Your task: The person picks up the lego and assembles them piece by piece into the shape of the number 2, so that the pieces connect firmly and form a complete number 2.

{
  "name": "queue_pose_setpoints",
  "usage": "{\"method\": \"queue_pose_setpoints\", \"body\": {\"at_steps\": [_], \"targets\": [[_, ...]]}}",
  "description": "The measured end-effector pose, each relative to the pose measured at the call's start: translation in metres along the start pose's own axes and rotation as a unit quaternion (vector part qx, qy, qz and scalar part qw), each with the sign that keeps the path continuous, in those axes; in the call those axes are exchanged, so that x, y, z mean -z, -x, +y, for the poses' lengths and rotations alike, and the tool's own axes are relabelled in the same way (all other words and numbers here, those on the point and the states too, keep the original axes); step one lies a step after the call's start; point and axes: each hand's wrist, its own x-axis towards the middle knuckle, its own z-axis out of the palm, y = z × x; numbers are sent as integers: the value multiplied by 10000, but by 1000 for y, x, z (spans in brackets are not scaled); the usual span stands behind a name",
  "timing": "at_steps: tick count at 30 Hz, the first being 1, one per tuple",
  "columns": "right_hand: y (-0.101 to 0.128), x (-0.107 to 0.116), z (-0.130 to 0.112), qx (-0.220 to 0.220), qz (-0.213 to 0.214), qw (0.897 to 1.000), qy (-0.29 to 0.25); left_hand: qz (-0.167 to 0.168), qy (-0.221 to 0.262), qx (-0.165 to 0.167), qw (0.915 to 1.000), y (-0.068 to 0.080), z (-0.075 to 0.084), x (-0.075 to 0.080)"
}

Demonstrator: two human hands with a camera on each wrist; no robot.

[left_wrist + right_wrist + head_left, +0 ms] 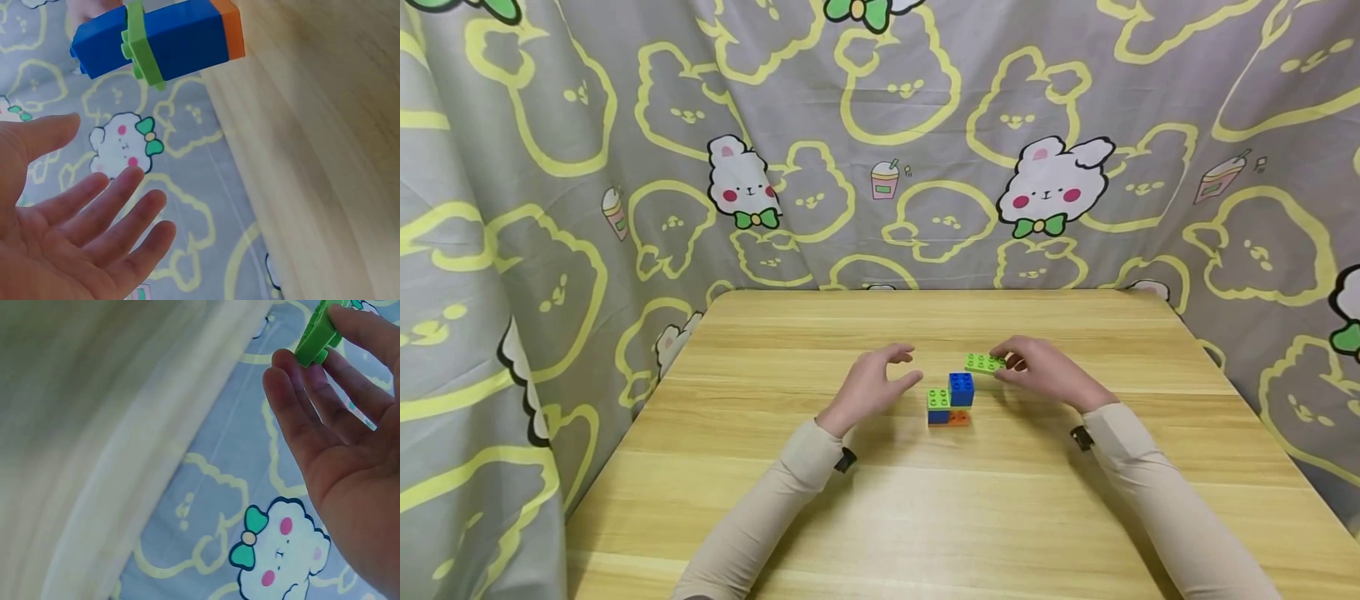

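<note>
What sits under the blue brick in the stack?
Under the blue brick an orange brick shows, resting on the table. Whether anything lies between them is hidden.

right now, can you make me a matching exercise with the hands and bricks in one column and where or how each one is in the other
Column one:
1. left hand
2. right hand
3. flat green brick
4. brick stack

Column two:
A. stands on the table between the hands
B. open, holding nothing
C. pinches a brick
D. held at one end, beyond the stack

Pairs: 1-B, 2-C, 3-D, 4-A
</note>
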Motion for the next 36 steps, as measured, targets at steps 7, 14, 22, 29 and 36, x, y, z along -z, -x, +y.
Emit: {"method": "queue_pose_setpoints", "body": {"at_steps": [7, 14, 22, 29, 36], "targets": [[1, 8, -10, 135, 184, 9997, -28, 236, 43, -195, 9995, 2, 10, 1], [4, 14, -22, 231, 263, 9994, 51, 377, 0, -465, 9982, 5, 17, 3], [6, 16, -36, 321, 385, 9986, 171, 436, 102, -759, 9961, 5, 18, 2], [11, 14, -48, 413, 482, 9979, 141, 420, 168, -912, 9948, 5, 18, -1], [14, 12, -56, 631, 539, 9965, 116, 315, 164, -955, 9948, 6, 19, -3]]}}
